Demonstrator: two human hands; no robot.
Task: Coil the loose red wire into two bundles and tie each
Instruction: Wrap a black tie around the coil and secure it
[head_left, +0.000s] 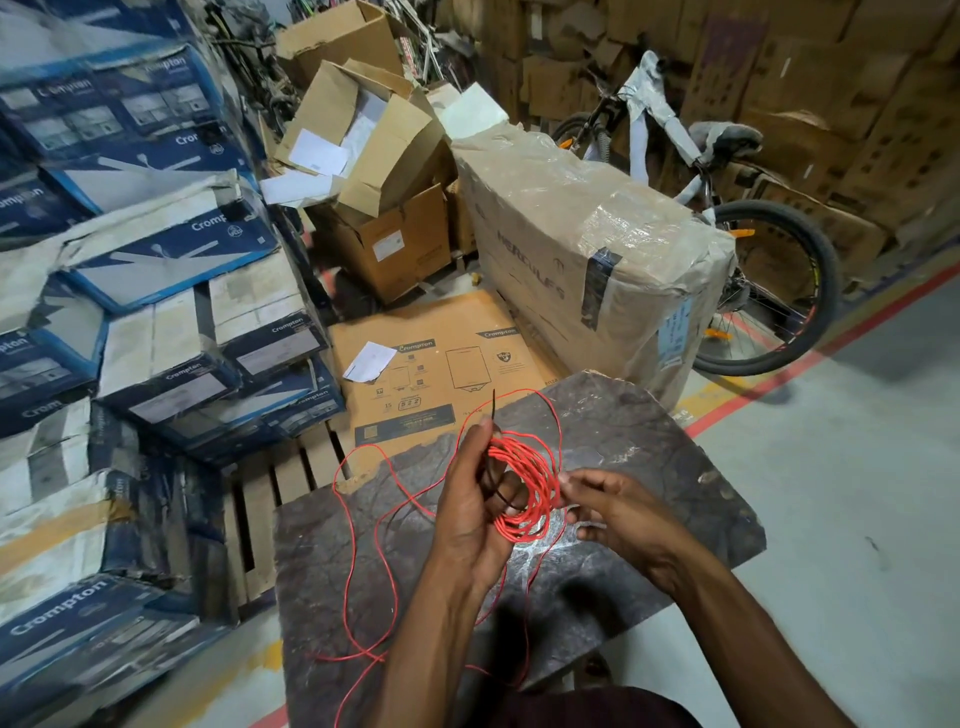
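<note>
Red wire (524, 486) sits half coiled just above the middle of the dark stone slab (665, 441). I see the left hand (470, 512) curled round the coil's left side, with a thin black strand (493, 410) sticking up past its thumb. The right hand (621, 514) pinches the coil's right edge with its fingertips. The rest of the wire trails in loose loops over the slab's left half and front edge.
</note>
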